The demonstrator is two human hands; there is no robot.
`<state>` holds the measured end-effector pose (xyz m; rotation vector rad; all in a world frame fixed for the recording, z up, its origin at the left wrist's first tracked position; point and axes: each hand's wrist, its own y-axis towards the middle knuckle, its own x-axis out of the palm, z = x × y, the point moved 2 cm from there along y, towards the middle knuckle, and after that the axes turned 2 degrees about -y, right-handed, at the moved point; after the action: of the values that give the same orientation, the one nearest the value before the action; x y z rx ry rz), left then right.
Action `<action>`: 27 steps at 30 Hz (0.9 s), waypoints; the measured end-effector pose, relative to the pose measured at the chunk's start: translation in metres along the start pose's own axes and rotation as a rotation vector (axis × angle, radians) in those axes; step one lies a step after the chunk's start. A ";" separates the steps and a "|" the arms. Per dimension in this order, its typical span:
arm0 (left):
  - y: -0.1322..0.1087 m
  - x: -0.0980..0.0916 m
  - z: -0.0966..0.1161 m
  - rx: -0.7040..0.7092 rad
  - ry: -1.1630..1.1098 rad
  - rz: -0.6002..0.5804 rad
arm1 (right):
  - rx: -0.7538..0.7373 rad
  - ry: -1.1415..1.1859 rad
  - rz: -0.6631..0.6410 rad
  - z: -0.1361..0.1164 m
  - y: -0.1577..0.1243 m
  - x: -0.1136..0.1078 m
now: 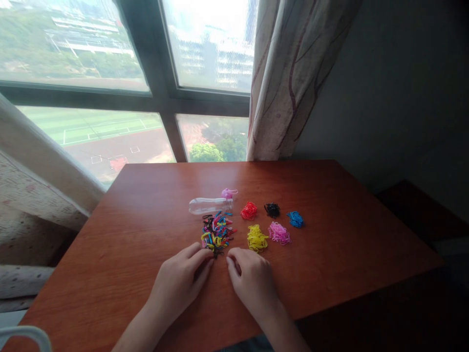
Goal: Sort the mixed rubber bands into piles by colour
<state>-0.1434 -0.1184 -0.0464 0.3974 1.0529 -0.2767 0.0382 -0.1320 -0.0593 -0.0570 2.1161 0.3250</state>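
Observation:
A mixed pile of small coloured rubber bands (217, 231) lies on the wooden table, in front of my two hands. My left hand (179, 276) rests at the pile's near left edge, thumb and forefinger drawn together beside some black bands. To the right, my right hand (252, 276) has its thumb and fingertips pinched close to the pile's near edge. Whatever either pinch holds is too small to make out. Sorted heaps lie to the right: red bands (249, 210), black bands (272, 210), blue bands (295, 219), yellow bands (257, 238) and pink bands (279, 233).
Behind the mixed pile a clear plastic bottle (208, 206) lies on its side, with a pink cap (227, 193) by its neck. The table (340, 254) reaches back to a window and curtain (289, 73). A white curved object (27, 332) shows at bottom left.

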 end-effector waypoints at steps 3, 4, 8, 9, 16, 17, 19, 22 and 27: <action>-0.002 0.000 -0.002 0.011 -0.047 -0.005 | -0.001 0.019 0.004 0.001 0.000 0.001; -0.002 -0.001 -0.004 -0.004 -0.058 0.008 | 0.000 0.025 0.006 0.001 0.000 0.001; -0.005 -0.005 -0.016 -0.142 -0.033 0.119 | 0.008 0.044 0.003 0.001 0.000 0.001; -0.005 -0.006 -0.018 -0.176 -0.011 0.137 | 0.010 0.050 0.002 0.002 0.000 0.001; 0.001 -0.006 -0.017 -0.236 0.138 0.081 | 0.000 0.084 -0.001 0.002 -0.001 0.001; 0.001 -0.005 -0.017 -0.236 0.144 0.077 | 0.000 0.086 0.000 0.003 0.000 0.001; 0.001 -0.005 -0.017 -0.233 0.143 0.073 | 0.001 0.086 -0.002 0.003 0.000 0.002; 0.000 -0.004 -0.017 -0.221 0.124 0.062 | 0.002 0.084 0.000 0.004 0.000 0.002; -0.001 -0.003 -0.017 -0.200 0.062 0.030 | 0.003 0.091 0.002 0.004 -0.001 0.002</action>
<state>-0.1589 -0.1116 -0.0514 0.2433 1.1233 -0.1311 0.0403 -0.1318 -0.0630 -0.0697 2.2068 0.3258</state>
